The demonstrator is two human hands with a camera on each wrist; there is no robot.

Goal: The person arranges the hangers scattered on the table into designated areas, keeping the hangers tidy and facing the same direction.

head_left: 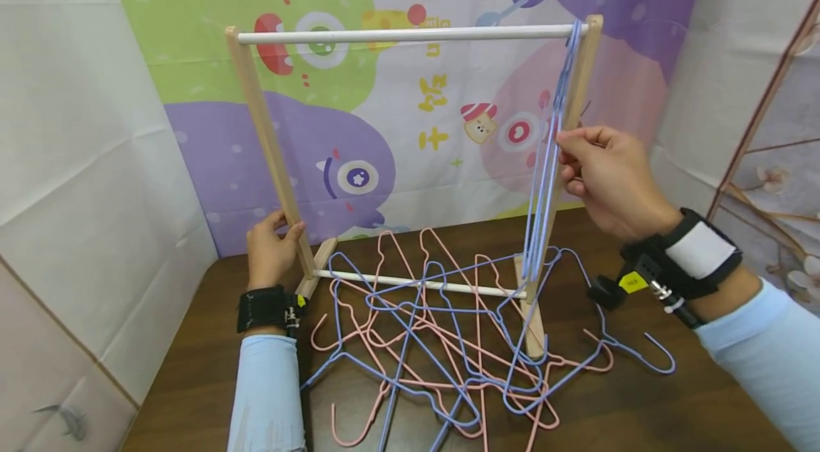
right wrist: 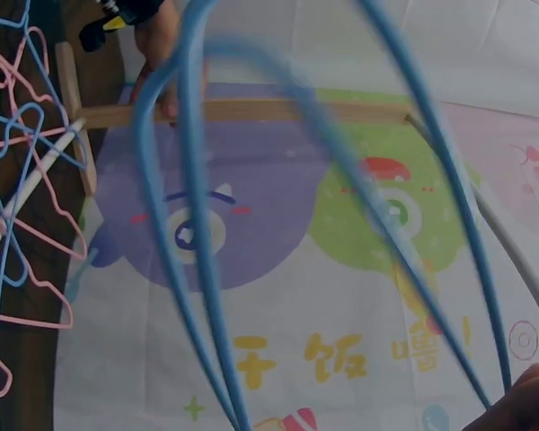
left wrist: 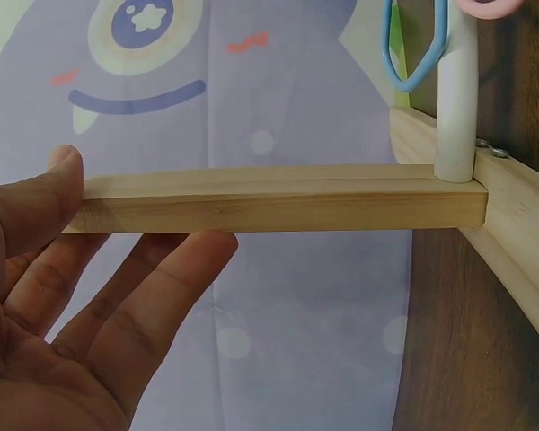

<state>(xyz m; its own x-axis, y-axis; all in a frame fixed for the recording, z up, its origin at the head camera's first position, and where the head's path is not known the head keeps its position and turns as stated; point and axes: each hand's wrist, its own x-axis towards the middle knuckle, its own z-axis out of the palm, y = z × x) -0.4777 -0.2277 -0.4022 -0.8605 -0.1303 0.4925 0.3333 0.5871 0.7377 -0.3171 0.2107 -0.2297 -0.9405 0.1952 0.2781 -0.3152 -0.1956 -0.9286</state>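
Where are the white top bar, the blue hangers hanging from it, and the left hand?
White top bar (head_left: 410,34): head view, its middle.
Blue hangers (head_left: 558,104): head view, their bunched upper part.
Left hand (head_left: 270,250): head view, back of the hand.

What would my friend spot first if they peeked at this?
Probably the tangle of pink and blue hangers on the dark table. A wooden rack rises over it, blue hangers bunched at its right end, pinched by a right hand. Behind hangs a bright cartoon cloth.
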